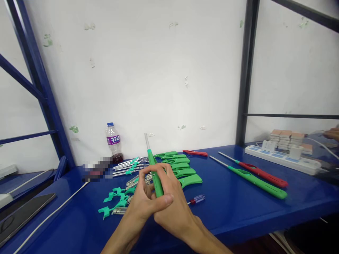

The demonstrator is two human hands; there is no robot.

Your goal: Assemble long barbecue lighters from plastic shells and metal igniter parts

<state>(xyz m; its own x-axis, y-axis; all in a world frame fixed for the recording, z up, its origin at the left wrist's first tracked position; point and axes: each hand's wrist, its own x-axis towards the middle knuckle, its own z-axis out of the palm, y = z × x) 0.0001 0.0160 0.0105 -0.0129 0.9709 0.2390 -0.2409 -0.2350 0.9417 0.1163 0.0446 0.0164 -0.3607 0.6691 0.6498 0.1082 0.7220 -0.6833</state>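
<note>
Over the worktop (222,208), near its front edge, the left hand (142,203) and right hand (173,206) curl closed around a tilted green lighter (157,181) (apparently bracing it from both sides), with green shells (192,179) lined toward the back edge, probably for easy reach.

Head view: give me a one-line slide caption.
Left hand and right hand hold a green stick lighter over a blue table, green casings lying just beyond.

Looks like a small assembly workshop: a blue bench (227,211) carries a row of casings (191,180), metal rods (126,163), a screwdriver (198,199) and a power strip (283,161), before a chipped wall (148,70).
</note>
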